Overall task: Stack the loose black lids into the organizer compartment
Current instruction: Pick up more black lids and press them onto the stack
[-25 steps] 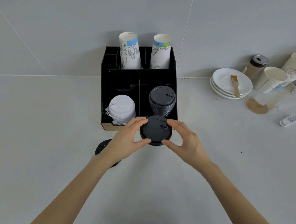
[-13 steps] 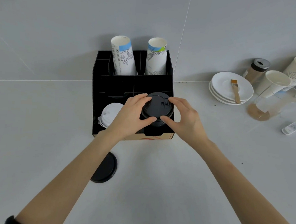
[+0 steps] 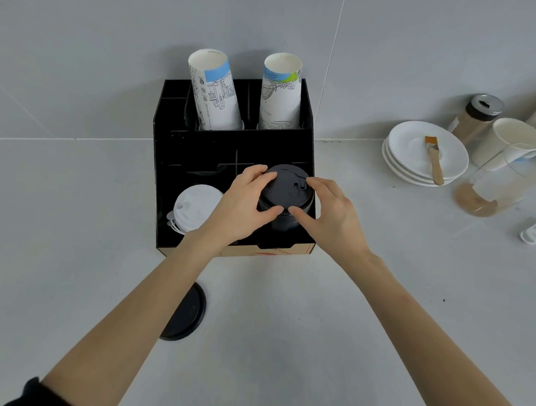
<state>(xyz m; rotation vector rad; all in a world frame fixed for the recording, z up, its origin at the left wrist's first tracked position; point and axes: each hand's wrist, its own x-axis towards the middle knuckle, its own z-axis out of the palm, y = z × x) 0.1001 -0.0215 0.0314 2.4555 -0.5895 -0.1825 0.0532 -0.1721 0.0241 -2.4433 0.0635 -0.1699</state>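
Black plastic is pinched from both sides: a black lid (image 3: 287, 188) is held at its rim between the left hand (image 3: 245, 201) and the right hand (image 3: 328, 212), thumbs and fingertips closed on it, atop the lid stack (image 3: 282, 222) in the organizer (image 3: 169, 166) compartment at 3 o'clock of the white lids (image 3: 195, 206). That lid is judged nearly seated, not yet released. One loose lid (image 3: 188, 313) is left on the counter (image 3: 71, 254) at 7 o'clock of the organizer, partly hidden by the left forearm.
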